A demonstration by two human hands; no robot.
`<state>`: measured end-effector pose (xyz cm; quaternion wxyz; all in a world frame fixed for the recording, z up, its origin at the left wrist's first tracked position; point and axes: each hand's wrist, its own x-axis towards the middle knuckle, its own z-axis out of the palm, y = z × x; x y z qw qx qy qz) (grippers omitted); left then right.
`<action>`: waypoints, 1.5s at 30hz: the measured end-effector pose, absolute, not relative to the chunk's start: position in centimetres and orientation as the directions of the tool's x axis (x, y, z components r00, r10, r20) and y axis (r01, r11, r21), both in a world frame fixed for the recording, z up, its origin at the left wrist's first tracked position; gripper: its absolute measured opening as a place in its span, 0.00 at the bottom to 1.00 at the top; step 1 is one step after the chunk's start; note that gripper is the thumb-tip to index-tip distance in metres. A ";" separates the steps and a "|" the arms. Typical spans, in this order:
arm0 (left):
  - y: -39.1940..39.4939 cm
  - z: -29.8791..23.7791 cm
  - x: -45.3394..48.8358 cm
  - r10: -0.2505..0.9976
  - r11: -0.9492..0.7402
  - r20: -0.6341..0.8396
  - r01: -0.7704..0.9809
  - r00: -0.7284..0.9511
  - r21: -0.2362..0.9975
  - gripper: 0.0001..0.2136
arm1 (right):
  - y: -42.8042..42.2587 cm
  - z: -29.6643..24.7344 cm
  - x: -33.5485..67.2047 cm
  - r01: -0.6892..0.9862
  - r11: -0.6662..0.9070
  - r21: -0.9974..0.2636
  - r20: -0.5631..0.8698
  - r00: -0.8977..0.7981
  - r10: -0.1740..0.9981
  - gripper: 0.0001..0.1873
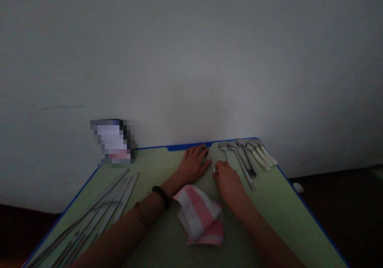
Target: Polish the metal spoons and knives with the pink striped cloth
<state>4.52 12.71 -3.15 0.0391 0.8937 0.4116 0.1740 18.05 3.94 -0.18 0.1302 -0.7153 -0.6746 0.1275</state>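
A slim metal piece of cutlery [213,166] runs between my hands near the table's far edge; its kind is not clear because my fingers cover both ends. My left hand [194,163] has its fingers bent over the far end, with the thumb beside the shaft. The near end is pinched in the closed fingers of my right hand [229,183]. Below and between my wrists lies a crumpled pink-and-white cloth [200,216], touched by neither hand. Just beyond my right hand rests a metal spoon [223,145], its handle partly hidden.
Right of my hands lie more metal spoons [243,162] and several white-handled utensils [261,154]. Several table knives [103,204] are spread on the left. A blurred-out upright device [113,140] stands at the back left. The green, blue-edged table [287,220] meets a wall [191,60].
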 end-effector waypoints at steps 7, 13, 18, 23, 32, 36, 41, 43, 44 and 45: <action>13.7 -2.6 5.8 0.682 -0.731 0.254 0.653 0.686 0.201 0.24 | 3.9 0.9 19.6 0.941 -0.077 -0.329 -0.131 0.035 0.991 0.09; 14.2 -2.7 6.3 0.697 -0.717 0.250 0.660 0.672 0.224 0.28 | 4.4 0.7 20.7 0.947 -0.125 -0.294 -0.188 0.071 0.980 0.08; 14.4 -2.9 6.4 0.698 -0.716 0.234 0.654 0.677 0.244 0.28 | 4.4 0.8 20.3 0.930 -0.105 -0.353 -0.162 0.050 0.986 0.09; 14.5 -3.1 7.0 0.714 -0.700 0.238 0.663 0.658 0.265 0.28 | 4.4 1.0 20.0 0.913 -0.102 -0.396 -0.172 0.036 0.984 0.11; 14.5 -2.9 7.0 0.714 -0.699 0.267 0.637 0.648 0.325 0.27 | 4.7 0.5 21.2 0.935 -0.084 -0.345 -0.165 0.028 0.986 0.10; 14.7 -3.1 6.5 0.716 -0.695 0.292 0.606 0.634 0.386 0.24 | 4.8 0.9 21.0 0.928 -0.050 -0.368 -0.106 0.011 0.994 0.08; 13.2 -2.7 2.8 0.756 -0.650 0.322 0.591 0.570 0.478 0.16 | 4.3 2.4 20.2 0.868 0.100 -0.486 0.013 -0.107 0.994 0.08; 11.7 -2.4 0.7 0.792 -0.607 0.314 0.614 0.524 0.505 0.16 | 3.9 3.0 19.5 0.831 0.186 -0.524 0.039 -0.194 0.980 0.10; 10.9 -2.1 -0.3 0.809 -0.583 0.300 0.629 0.505 0.514 0.15 | 3.6 3.2 19.2 0.810 0.228 -0.540 0.049 -0.241 0.969 0.11; 10.0 -1.8 -1.3 0.823 -0.562 0.276 0.644 0.496 0.518 0.14 | 3.2 3.4 18.8 0.791 0.265 -0.551 0.055 -0.282 0.958 0.12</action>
